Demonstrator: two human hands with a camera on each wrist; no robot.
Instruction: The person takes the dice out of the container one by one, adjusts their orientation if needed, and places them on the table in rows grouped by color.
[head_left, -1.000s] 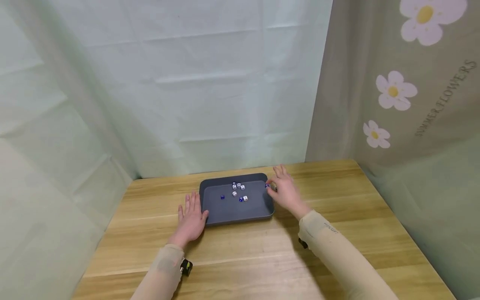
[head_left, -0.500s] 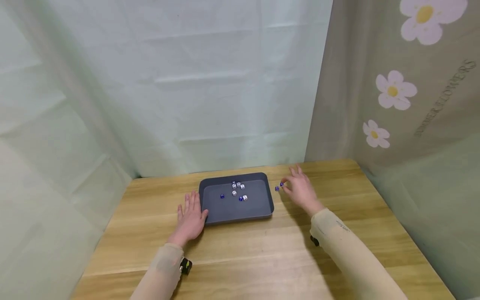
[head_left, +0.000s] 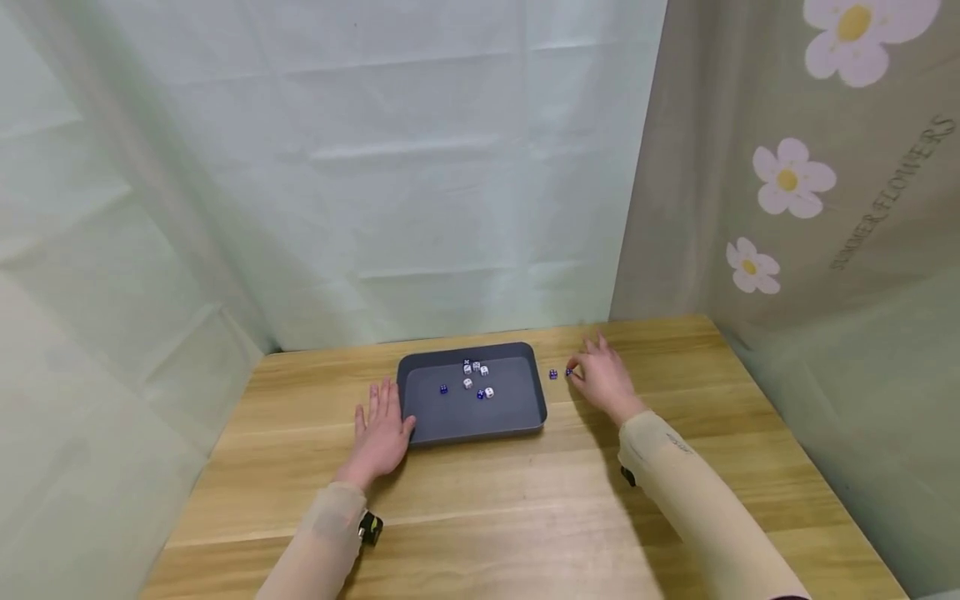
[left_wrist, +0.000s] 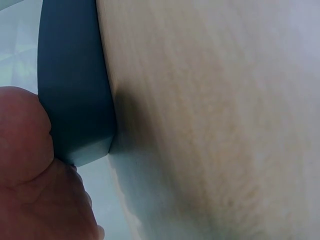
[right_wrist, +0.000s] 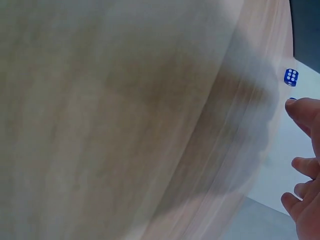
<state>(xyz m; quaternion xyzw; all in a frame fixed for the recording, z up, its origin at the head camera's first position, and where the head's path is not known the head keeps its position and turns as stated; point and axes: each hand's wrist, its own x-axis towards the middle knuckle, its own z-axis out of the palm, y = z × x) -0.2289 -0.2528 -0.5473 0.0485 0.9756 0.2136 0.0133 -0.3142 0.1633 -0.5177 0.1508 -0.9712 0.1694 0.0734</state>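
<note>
A dark grey tray [head_left: 480, 421] lies on the wooden table, holding several white dice [head_left: 468, 383] and a few blue dice [head_left: 443, 389]. My left hand [head_left: 381, 435] rests against the tray's left side with fingers straight; in the left wrist view the thumb [left_wrist: 22, 135] presses the tray wall [left_wrist: 75, 75]. Right of the tray, my right hand [head_left: 603, 379] pinches a blue die [head_left: 569, 372] between thumb and forefinger, low over the table. Between that hand and the tray sits another blue die [head_left: 553, 374]. The right wrist view shows the thumb [right_wrist: 305, 110] mostly covering the pinched die.
The wooden table [head_left: 480, 517] runs to a pale curtain [head_left: 450, 208] at the back. A brown-grey curtain panel with printed flowers [head_left: 793, 177] hangs on the right, close to the table's right edge.
My right hand has moved rightward from the tray's right rim, carrying a blue die. Another blue die now shows on the table beside the tray. My left hand has stayed put.
</note>
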